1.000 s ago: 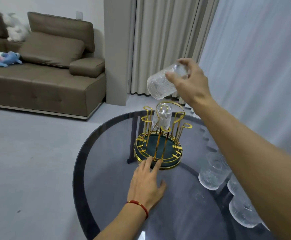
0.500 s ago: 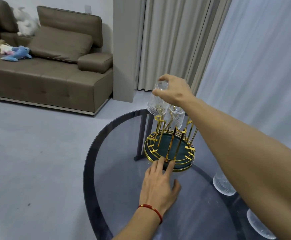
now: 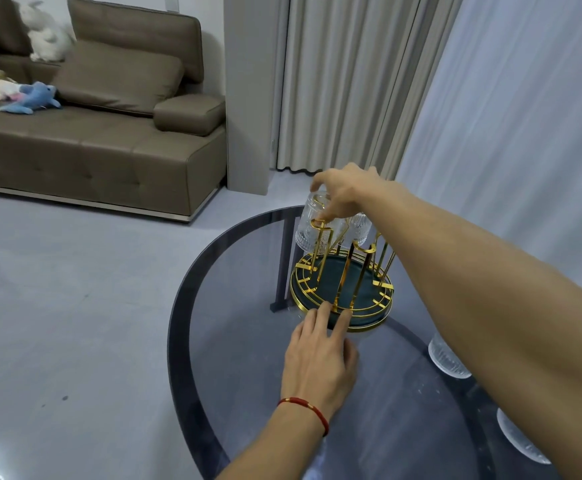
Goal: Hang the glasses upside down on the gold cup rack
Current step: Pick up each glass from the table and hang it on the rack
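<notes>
The gold cup rack (image 3: 343,289) with a dark green base stands on the round glass table (image 3: 241,341). My right hand (image 3: 346,192) grips the base of an upside-down ribbed glass (image 3: 312,230), lowered over a gold prong on the rack's far left side. A second inverted glass (image 3: 360,228) hangs just to its right, partly hidden by my hand. My left hand (image 3: 319,358) lies flat on the table, fingers spread, with its fingertips touching the rack's near rim.
Two more ribbed glasses (image 3: 447,358) (image 3: 521,441) stand on the table at the right, partly hidden under my right forearm. A brown sofa (image 3: 109,133) with soft toys sits at the back left, and curtains (image 3: 351,81) hang behind the table.
My right hand turned the glass mouth-down and lowered it onto a prong of the rack. My left hand stayed at the rack's base. The view shifted left and down.
</notes>
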The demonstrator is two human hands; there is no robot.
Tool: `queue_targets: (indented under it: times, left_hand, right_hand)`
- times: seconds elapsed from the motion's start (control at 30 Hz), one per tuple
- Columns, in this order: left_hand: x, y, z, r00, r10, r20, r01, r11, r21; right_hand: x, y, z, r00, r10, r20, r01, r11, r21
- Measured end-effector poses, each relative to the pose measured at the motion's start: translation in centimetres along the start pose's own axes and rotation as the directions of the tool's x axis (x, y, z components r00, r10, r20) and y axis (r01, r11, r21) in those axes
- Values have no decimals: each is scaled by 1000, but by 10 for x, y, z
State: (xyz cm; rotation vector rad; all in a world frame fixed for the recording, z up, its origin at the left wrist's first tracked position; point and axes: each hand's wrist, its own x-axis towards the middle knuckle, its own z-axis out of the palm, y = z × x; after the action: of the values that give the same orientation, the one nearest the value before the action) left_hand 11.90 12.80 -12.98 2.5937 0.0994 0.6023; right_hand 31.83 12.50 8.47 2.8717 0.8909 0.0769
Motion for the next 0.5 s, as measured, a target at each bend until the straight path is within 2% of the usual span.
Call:
queue_targets:
  times: [0.1, 0.2, 0.27, 0.37, 0.43, 0.5]
  left_hand:
    - [1, 0, -1, 1000, 4, 1, -4, 1000, 7]
    - [1, 0, -3, 1000, 13, -5, -12, 1000, 22]
    - [2, 0, -4, 1000, 19, -5, -18, 999, 32]
    - [1, 0, -5, 999, 27, 18, -28, 998, 58]
    - [1, 1, -5, 999, 38, 39, -42, 995, 94]
    - [0, 4, -6, 997, 38, 62, -47, 990, 135]
  right_hand:
    - [-8, -2, -1, 999, -21, -25, 19, 998, -66]
    - [-30, -3, 1, 980, -56, -189, 44, 997, -69]
    - [-56, -1, 7, 921, -56, -385, 89, 994, 67]
    - [-112, 9, 22, 781, 45, -623, 172, 943, 284]
    - [-157, 17, 40, 726, 134, -674, 170, 915, 365]
    - [-205, 24, 61, 713, 203, -671, 129, 903, 410]
